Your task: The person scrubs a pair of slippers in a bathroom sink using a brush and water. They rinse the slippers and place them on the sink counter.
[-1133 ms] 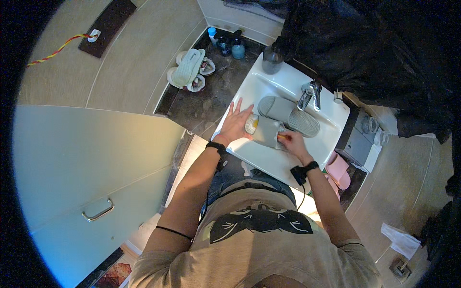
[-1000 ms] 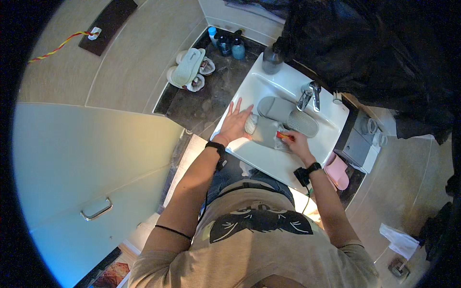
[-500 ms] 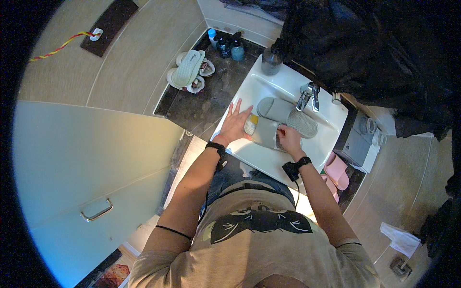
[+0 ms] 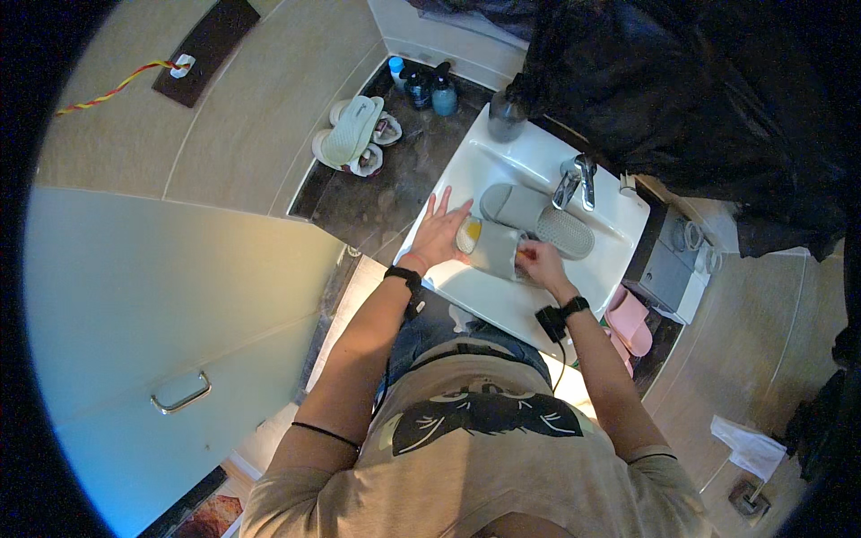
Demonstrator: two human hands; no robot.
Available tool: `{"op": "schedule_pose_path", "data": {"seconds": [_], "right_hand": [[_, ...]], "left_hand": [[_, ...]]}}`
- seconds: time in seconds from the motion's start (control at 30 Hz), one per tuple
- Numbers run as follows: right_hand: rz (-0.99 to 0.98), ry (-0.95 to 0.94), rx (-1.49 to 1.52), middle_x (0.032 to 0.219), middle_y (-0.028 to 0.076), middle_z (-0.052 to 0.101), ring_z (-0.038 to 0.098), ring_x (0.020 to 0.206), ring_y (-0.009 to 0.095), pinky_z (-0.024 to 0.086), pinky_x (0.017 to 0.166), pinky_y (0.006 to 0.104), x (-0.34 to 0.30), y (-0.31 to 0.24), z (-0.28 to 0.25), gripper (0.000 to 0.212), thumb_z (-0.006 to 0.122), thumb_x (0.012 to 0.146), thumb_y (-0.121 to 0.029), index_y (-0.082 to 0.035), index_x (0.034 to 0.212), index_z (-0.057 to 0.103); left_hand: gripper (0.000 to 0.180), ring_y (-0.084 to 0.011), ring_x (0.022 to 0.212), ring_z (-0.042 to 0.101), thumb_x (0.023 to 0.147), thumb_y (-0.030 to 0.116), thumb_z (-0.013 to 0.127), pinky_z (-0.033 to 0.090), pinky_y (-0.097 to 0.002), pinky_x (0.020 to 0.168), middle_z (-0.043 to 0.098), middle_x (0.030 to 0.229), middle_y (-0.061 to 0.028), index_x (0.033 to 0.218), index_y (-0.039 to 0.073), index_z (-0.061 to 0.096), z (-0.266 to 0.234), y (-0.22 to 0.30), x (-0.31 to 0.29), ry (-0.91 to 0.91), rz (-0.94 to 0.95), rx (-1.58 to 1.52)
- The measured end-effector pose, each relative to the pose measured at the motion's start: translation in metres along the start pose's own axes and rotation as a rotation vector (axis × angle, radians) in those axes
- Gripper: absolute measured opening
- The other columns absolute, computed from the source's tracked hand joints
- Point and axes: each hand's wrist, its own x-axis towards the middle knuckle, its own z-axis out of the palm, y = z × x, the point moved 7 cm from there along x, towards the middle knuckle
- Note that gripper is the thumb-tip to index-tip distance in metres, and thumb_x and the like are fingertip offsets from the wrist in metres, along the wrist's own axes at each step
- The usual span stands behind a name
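The right hand's [image 4: 543, 264] fingers pinch a mostly hidden orange object [image 4: 524, 255] at the opening of a gray slipper [image 4: 493, 249], while the left hand [image 4: 436, 244], fingers spread wide, touches its other end. The slipper lies in a white sink [image 4: 480, 305], beside a second gray slipper [image 4: 513, 204] near the chrome faucet [image 4: 586, 179].

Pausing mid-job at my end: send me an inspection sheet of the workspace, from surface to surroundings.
Surface: white sink.
Things in hand: near grey slipper; far grey slipper beside it, by the faucet.
Clutter: pump bottles and pale footwear on the dark counter; pink slippers right of the sink.
Grips: left grip spread, touching the near grey slipper; right grip closed on a small orange item, mostly hidden.
Cables: black cable at the right wrist; red-yellow cord at the wall.
Surroundings: pale door, black sheeting.
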Motion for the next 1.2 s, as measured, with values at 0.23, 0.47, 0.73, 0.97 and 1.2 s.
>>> {"op": "schedule_pose_path", "data": {"seconds": [0.23,0.47,0.73,0.97,1.2], "right_hand": [[-0.104,0.065,0.059,0.084,0.016,0.071,0.067,0.074,0.025,0.052,0.07,0.0344,-0.008,0.009,-0.006,0.024,0.073,0.082,-0.025,-0.004,0.095,0.073],[0.021,-0.055,0.06,0.08,0.016,0.071,0.069,0.076,0.025,0.053,0.072,0.0343,0.005,0.011,0.014,0.023,0.074,0.08,-0.02,-0.005,0.097,0.074],[-0.022,0.135,0.008,0.081,0.015,0.07,0.068,0.073,0.029,0.052,0.068,0.0388,0.004,-0.003,0.003,0.026,0.074,0.081,-0.025,-0.008,0.1,0.073],[0.028,-0.069,-0.063,0.09,0.013,0.072,0.068,0.081,0.031,0.053,0.073,0.0401,-0.034,0.02,-0.039,0.027,0.076,0.079,-0.029,-0.015,0.102,0.074],[-0.063,0.028,0.001,0.091,0.014,0.071,0.067,0.081,0.034,0.052,0.071,0.0433,-0.026,-0.006,-0.008,0.026,0.072,0.082,-0.031,-0.017,0.104,0.073]], "left_hand": [[0.125,-0.0371,0.149,0.01,0.051,0.042,0.089,0.001,-0.0535,0.121,0.056,0.138,-0.0071,0.152,0.008,0.023,0.004,-0.003,0.0,0.006,0.007,0.026],[0.124,-0.0366,0.15,0.009,0.052,0.043,0.089,0.0,-0.0537,0.121,0.054,0.14,-0.0064,0.152,0.008,0.024,0.004,-0.003,0.0,-0.026,-0.004,0.012],[0.121,-0.0359,0.15,0.009,0.054,0.04,0.089,0.0,-0.0526,0.122,0.054,0.14,-0.0058,0.151,0.009,0.025,0.002,0.001,0.001,-0.025,-0.011,0.041],[0.121,-0.0361,0.15,0.01,0.053,0.041,0.089,0.0,-0.0524,0.122,0.055,0.139,-0.0067,0.151,0.01,0.026,0.002,-0.001,-0.001,-0.011,-0.004,0.02],[0.12,-0.0364,0.15,0.009,0.053,0.043,0.089,0.0,-0.0529,0.122,0.055,0.139,-0.0067,0.151,0.011,0.027,0.001,0.001,0.002,-0.003,0.018,0.032]]}}
